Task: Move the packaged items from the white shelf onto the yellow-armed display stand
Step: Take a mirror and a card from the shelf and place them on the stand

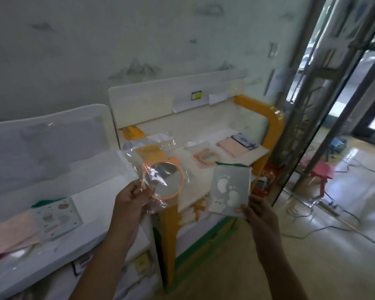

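The left hand (134,197) pinches a clear bag (155,167) holding an orange-rimmed mirror, and the right hand (259,210) grips a footprint pack (231,191) by its lower corner, both raised before the stand (276,122), right of the shelf (91,204).

Two bare forearms, left hand (133,197), right hand (260,211), no sleeves visible.

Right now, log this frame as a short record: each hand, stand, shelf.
left hand: pinches clear bag with orange-rimmed round mirror
right hand: holds footprint packet by its lower corner
yellow-armed stand: several pink packaged items on its top
white shelf: pink and patterned packets remain at left
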The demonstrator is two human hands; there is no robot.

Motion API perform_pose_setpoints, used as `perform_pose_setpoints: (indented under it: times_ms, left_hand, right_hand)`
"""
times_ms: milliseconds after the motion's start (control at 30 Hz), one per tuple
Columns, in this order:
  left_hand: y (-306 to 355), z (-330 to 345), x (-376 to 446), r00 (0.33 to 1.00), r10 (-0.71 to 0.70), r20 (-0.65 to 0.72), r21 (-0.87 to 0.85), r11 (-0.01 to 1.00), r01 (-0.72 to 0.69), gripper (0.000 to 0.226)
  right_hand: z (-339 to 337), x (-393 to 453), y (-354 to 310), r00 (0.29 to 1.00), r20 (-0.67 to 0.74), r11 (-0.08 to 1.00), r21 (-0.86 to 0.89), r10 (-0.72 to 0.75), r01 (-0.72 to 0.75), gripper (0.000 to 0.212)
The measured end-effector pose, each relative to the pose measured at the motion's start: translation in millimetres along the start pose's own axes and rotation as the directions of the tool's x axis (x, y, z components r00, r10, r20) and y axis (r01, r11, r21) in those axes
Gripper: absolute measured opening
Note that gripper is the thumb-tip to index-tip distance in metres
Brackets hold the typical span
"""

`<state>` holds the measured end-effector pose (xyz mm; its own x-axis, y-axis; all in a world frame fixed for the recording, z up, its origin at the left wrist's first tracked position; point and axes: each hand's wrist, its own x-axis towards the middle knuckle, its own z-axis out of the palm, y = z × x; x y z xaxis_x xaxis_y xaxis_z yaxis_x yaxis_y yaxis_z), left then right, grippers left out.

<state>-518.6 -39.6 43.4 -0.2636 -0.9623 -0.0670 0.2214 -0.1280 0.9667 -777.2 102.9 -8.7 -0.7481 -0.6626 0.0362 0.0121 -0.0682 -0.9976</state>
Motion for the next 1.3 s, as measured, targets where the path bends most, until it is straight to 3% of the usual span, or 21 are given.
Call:
perform_pose_setpoints:
  times_ms: [300,500,833,1067,1300]
  left_hand:
    - [-3,91,105,0.999,0.049,0.021,-0.025,0.999,-0.048,0.040]
    - [-4,130,174,0.997,0.083,-0.006,-0.049,0.995,-0.083,0.040]
    - [-8,157,228,0.977,0.098,-0.192,-0.033,0.994,-0.106,0.041]
    - [-21,167,226,0.889,0.168,-0.425,-0.019,0.981,-0.195,0.041]
    - [-21,182,186,0.745,0.169,-0.645,-0.068,0.958,-0.277,0.040]
  right_hand:
    - [-25,116,2,0.999,-0.045,0.997,-0.078,0.002,-0.006,0.026]
    - [-17,195,-5,0.999,-0.011,0.996,-0.088,-0.034,0.033,0.027]
    - [6,289,16,0.971,0.239,0.999,-0.035,0.019,-0.011,0.033]
    - [34,356,28,0.829,0.554,0.970,-0.151,-0.077,0.191,0.022]
    - [73,380,51,0.593,0.804,0.972,-0.166,0.035,0.168,0.014]
